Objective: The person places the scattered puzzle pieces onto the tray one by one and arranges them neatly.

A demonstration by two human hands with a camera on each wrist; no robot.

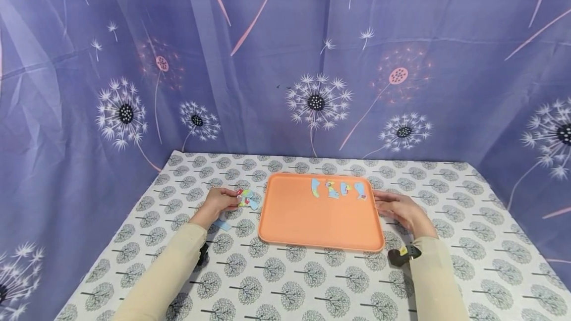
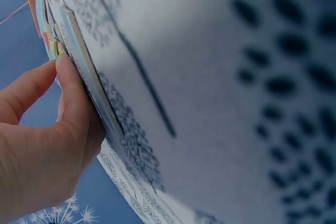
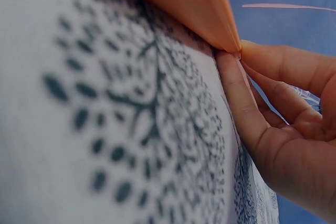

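My left hand (image 1: 217, 204) pinches colourful jigsaw pieces (image 1: 248, 200) between thumb and fingertips, low over the cloth left of the tray. In the left wrist view they show nearly edge-on, in red, yellow and pale blue. A flat light-blue piece (image 1: 222, 224) lies on the cloth just below this hand. The orange tray (image 1: 312, 229) rests on the table, with several small jigsaw pieces (image 1: 332, 189) in a row near its far right corner. At the tray's right rim is my right hand (image 1: 400, 209), thumb and index finger (image 3: 262, 51) gripping the edge.
A white tablecloth (image 1: 292, 296) printed with grey trees covers the table. Behind and beside it hangs a blue-purple curtain (image 1: 267, 93) with dandelions. Dark wrist devices (image 1: 403, 255) sit near the cuffs of both cream sleeves.
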